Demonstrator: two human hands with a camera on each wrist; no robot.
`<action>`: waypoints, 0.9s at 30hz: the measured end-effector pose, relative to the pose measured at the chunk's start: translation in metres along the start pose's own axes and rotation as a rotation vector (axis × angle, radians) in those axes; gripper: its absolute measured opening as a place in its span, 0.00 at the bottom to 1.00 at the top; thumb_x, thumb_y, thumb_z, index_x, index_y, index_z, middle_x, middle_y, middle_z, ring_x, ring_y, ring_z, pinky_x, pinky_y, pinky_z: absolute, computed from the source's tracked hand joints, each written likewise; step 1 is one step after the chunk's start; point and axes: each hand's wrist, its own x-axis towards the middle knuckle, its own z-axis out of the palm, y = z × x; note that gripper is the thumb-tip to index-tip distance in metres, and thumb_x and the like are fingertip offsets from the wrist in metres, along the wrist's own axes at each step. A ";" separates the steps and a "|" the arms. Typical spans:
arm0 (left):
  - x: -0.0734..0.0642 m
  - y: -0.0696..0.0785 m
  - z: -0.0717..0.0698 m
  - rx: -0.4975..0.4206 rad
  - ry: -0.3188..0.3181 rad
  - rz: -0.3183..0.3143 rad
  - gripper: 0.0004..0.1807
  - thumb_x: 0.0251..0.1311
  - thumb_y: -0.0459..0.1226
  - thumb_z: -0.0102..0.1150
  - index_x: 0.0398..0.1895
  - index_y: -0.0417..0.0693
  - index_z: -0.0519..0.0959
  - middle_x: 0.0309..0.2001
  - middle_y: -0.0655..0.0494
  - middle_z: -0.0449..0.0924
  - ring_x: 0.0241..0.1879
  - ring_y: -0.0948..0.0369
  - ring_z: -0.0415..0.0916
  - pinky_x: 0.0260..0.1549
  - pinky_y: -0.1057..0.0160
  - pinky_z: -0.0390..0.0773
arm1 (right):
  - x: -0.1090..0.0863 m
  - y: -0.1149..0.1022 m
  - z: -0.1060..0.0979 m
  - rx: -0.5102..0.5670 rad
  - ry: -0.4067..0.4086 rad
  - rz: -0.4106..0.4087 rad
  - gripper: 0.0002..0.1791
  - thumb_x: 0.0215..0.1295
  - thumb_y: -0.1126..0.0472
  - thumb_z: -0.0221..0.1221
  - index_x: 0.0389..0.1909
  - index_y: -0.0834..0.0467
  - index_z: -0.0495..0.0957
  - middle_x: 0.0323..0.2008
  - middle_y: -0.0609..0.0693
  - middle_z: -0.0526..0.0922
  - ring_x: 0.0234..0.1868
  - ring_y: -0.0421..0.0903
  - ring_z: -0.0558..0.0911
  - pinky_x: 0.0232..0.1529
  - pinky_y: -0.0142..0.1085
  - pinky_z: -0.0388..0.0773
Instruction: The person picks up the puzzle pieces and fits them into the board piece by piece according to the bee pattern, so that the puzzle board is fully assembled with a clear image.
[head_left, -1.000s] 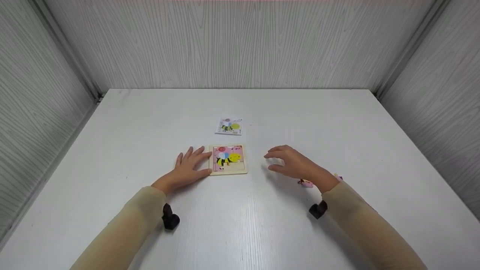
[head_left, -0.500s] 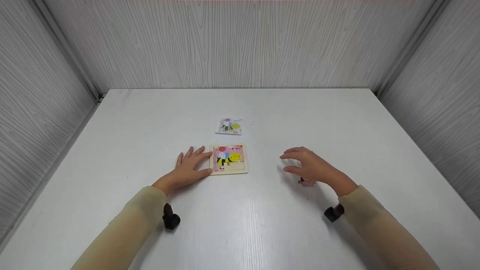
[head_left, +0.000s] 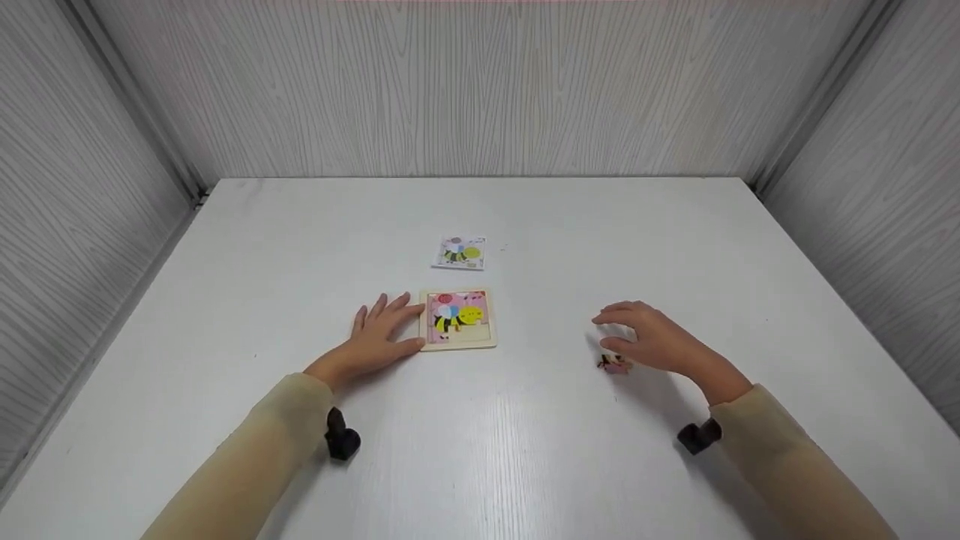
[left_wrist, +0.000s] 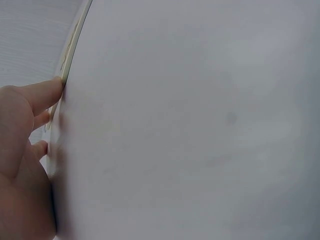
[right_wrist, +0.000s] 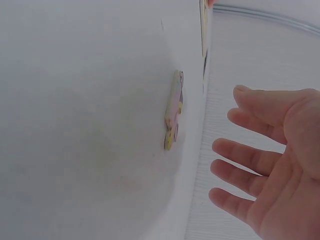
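Note:
A small square wooden jigsaw puzzle tray [head_left: 491, 330] with a bee picture lies mid-table; bare wood shows at its lower right. My left hand [head_left: 377, 337] rests beside it, fingers spread, thumb and index fingertip at its left edge. In the left wrist view the thumb [left_wrist: 47, 92] meets the tray's rim [left_wrist: 75, 47]. To the right, my right hand [head_left: 656, 343] hovers over the table with fingers loosely bent and nothing in them. Just below its thumb lie pink and yellow puzzle pieces [head_left: 615, 365], partly covered by the hand; the right wrist view has these pieces [right_wrist: 174, 105] flat on the tabletop.
Behind the tray lies a picture card [head_left: 460, 253] printed with the same bee. The white table [head_left: 480, 450] is bounded by a wood-grain back wall [head_left: 480, 90] and side walls. Each wrist carries a black camera mount, such as the left one [head_left: 343, 439].
My right hand has drawn back to the right, away from the tray and over toward the loose puzzle pieces. The left hand stays at the tray's edge.

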 end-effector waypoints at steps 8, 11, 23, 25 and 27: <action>0.000 -0.002 0.000 -0.024 0.014 0.022 0.35 0.63 0.53 0.50 0.71 0.51 0.57 0.73 0.47 0.42 0.71 0.45 0.26 0.61 0.42 0.23 | -0.013 0.010 0.001 -0.051 -0.012 -0.018 0.20 0.62 0.60 0.59 0.54 0.63 0.75 0.58 0.60 0.71 0.62 0.59 0.65 0.58 0.54 0.63; -0.001 -0.001 0.001 -0.022 0.014 0.025 0.35 0.63 0.53 0.49 0.71 0.51 0.57 0.73 0.47 0.42 0.71 0.45 0.26 0.61 0.42 0.23 | -0.016 0.013 0.002 -0.061 -0.022 -0.014 0.20 0.61 0.57 0.61 0.52 0.63 0.77 0.57 0.60 0.71 0.61 0.60 0.65 0.57 0.55 0.63; -0.002 0.000 0.000 -0.020 0.013 0.028 0.35 0.63 0.53 0.49 0.71 0.51 0.56 0.73 0.47 0.42 0.71 0.45 0.26 0.61 0.42 0.23 | -0.019 0.019 0.007 -0.117 -0.045 -0.035 0.12 0.56 0.57 0.65 0.40 0.57 0.80 0.54 0.62 0.73 0.59 0.61 0.67 0.55 0.54 0.66; -0.001 -0.001 0.000 -0.015 0.013 0.032 0.35 0.64 0.53 0.49 0.71 0.51 0.56 0.73 0.47 0.42 0.71 0.45 0.26 0.61 0.42 0.23 | -0.019 0.018 0.007 -0.124 -0.049 -0.037 0.11 0.55 0.60 0.65 0.39 0.57 0.80 0.54 0.62 0.73 0.59 0.61 0.67 0.55 0.53 0.66; -0.001 -0.001 0.001 -0.015 0.013 0.034 0.35 0.64 0.53 0.48 0.71 0.51 0.56 0.73 0.47 0.42 0.71 0.45 0.26 0.61 0.42 0.23 | -0.019 0.017 0.007 -0.125 -0.048 -0.034 0.10 0.55 0.61 0.65 0.39 0.57 0.80 0.54 0.62 0.72 0.58 0.61 0.67 0.55 0.53 0.67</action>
